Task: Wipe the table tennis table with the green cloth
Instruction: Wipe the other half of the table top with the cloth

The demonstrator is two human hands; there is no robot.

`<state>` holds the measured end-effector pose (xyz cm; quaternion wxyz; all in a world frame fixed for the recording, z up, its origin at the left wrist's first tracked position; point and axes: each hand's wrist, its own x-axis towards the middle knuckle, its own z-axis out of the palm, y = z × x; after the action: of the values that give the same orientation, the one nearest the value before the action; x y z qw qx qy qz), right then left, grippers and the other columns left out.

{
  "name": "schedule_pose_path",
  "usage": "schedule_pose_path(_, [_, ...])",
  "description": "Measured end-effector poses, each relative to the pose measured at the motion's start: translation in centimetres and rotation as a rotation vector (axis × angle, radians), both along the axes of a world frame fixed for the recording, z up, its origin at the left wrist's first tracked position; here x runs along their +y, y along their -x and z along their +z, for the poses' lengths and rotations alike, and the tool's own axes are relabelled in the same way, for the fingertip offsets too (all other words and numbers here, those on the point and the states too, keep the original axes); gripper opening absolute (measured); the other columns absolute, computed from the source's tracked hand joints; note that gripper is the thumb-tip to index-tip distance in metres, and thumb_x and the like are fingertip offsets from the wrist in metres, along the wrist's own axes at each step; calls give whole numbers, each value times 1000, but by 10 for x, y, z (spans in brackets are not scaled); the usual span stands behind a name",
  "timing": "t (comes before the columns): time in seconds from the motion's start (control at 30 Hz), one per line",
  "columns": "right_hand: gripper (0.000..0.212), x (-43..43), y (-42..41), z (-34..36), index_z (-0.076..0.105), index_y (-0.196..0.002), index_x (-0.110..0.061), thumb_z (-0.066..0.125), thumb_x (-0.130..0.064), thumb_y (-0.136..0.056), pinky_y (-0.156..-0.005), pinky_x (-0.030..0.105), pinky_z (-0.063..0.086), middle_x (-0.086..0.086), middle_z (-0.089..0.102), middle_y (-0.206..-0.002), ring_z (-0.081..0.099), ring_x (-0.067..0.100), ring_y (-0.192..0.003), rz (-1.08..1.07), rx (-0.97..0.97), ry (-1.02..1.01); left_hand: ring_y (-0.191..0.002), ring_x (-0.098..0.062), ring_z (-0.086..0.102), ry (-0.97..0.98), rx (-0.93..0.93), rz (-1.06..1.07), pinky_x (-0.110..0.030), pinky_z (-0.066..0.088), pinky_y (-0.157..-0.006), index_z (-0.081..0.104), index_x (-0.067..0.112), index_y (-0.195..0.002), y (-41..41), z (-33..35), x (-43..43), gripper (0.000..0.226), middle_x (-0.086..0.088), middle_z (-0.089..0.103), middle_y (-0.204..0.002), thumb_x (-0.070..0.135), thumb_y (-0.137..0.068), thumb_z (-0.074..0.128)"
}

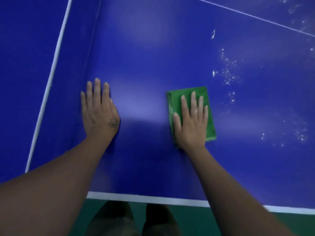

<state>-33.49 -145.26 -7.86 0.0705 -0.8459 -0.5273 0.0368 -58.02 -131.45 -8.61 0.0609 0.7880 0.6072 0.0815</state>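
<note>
Pressing flat on the folded green cloth [186, 92], the right hand [191, 120] lies with its fingers straight and close together and the thumb out along the cloth's 9 o'clock edge; nothing is curled round the fabric. The cloth sits on the blue table [153, 57], well apart from the left hand [99, 109] at its 9 o'clock, which rests palm-down with straight fingers and holds nothing. White specks [228, 75] spread over the table from about 1 to 3 o'clock of the cloth, near but not touching it. The cloth looks soft, thin and light, folded into a neat pad. It should slide easily over the smooth top, and would likely bunch or unfold if pushed from one edge only. A flat palm across its middle, as now, seems the best hold, with even downward pressure so the layers move together. The white edge line [148, 198] runs at 6 o'clock, with green floor [221, 222] and dark shoes [119, 218] below it.
</note>
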Motion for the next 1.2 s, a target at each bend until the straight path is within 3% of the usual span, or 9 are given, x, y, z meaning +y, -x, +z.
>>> schedule_pose_path(0.13, [64, -61, 16, -5, 31, -172, -21, 42, -36, -110, -133, 61, 19, 11, 16, -182, 10, 37, -168, 190, 82, 15, -166, -45, 10, 52, -12, 98, -59, 7, -134, 34, 7, -168, -57, 5, 11, 58, -21, 18, -178, 27, -113, 33])
schedule_pose_path(0.3, [68, -70, -42, -7, 26, -172, -34, 49, -52, -111, -134, 52, 20, -1, 13, -183, 14, 26, -169, 438, 78, 51, -167, -41, -8, 116, 81, 89, -66, -2, -132, 5, 20, -175, -160, 2, 50, 75, -14, -5, -182, 57, -111, 20])
schedule_pose_path(0.57, [62, 61, -118, -6, 42, -167, -28, 50, -50, -109, -134, 52, 22, 3, 28, -179, 22, 28, -167, 294, 60, -70, -168, -36, 1, 47, 50, 170, -63, 1, -133, 17, 30, -174, -184, -9, 73, 76, -7, 6, -182, 67, -107, 25])
schedule_pose_path(0.73, [63, 141, -139, 2, 39, -169, -27, 41, -53, -112, -136, 47, 12, 3, 22, -180, 16, 27, -168, 100, 54, -45, -168, -34, 6, 18, 33, 183, -63, 3, -133, 27, 29, -172, -183, -9, 75, 71, -7, 13, -182, 61, -109, 33])
schedule_pose_path(0.9, [61, 124, -139, 3, 43, -166, -23, 52, -44, -110, -137, 46, 10, 3, 18, -181, 11, 26, -169, 122, 199, -44, -167, -36, 12, -40, 2, 189, -64, 7, -133, 34, 26, -170, -183, -15, 76, 68, -8, 20, -180, 57, -110, 38])
schedule_pose_path(1.1, [70, 79, -162, 5, 33, -170, -33, 43, -62, -108, -125, 42, 25, -4, 13, -183, 15, 22, -169, 298, 45, 82, -167, -37, 13, -52, 15, 185, -64, 8, -132, 35, 25, -169, -184, -17, 77, 69, -8, 20, -180, 57, -108, 37])
schedule_pose_path(1.2, [72, 105, -157, 3, 35, -170, -27, 40, -65, -109, -127, 47, 26, 2, 18, -182, 20, 26, -168, 283, -16, 77, -167, -37, 13, -66, 17, 185, -64, 8, -132, 36, 25, -169, -184, -19, 76, 69, -8, 21, -180, 57, -108, 38])
